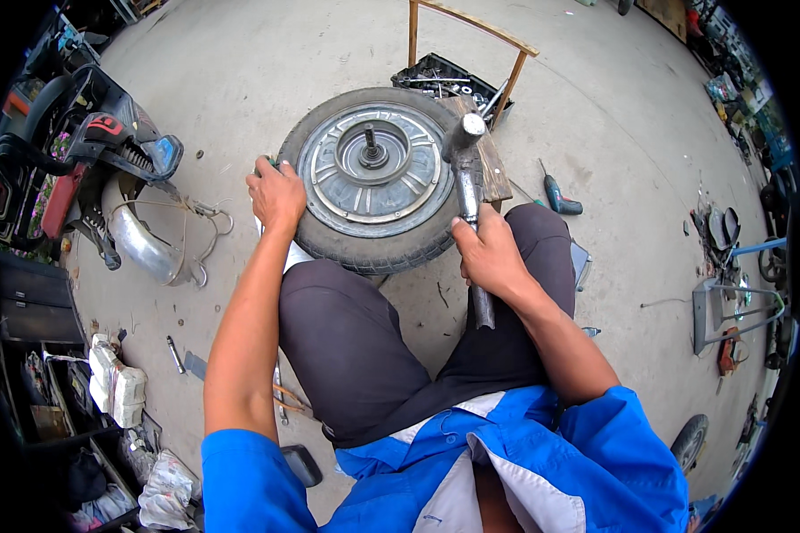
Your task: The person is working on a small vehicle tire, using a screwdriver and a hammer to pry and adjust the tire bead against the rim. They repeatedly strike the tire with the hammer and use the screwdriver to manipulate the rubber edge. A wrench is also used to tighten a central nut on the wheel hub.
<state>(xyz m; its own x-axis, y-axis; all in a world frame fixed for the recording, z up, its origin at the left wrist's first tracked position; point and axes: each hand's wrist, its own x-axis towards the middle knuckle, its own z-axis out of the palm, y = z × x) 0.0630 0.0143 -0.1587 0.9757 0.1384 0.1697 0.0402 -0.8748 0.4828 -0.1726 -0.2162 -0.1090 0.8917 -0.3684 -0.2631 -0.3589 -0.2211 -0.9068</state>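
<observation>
A wheel with a black tire [373, 251] and a grey metal hub [375, 164] lies flat in front of my knees, its threaded axle [371, 140] pointing up. My right hand [491, 253] is closed around the metal handle of a hammer [467, 178], whose head is raised beside the wheel's right edge. At the tire's left side, my left hand [277, 195] has its fingers curled. A bit of dark green shows at those fingertips, but what they grip is mostly hidden.
Beyond the wheel stand a black toolbox [431, 78] full of tools and a wooden frame [471, 25]. A wooden block [493, 173] sits right of the wheel, near a teal power drill [560, 195]. Scooter parts [89, 151] and a shelf [40, 377] line the left.
</observation>
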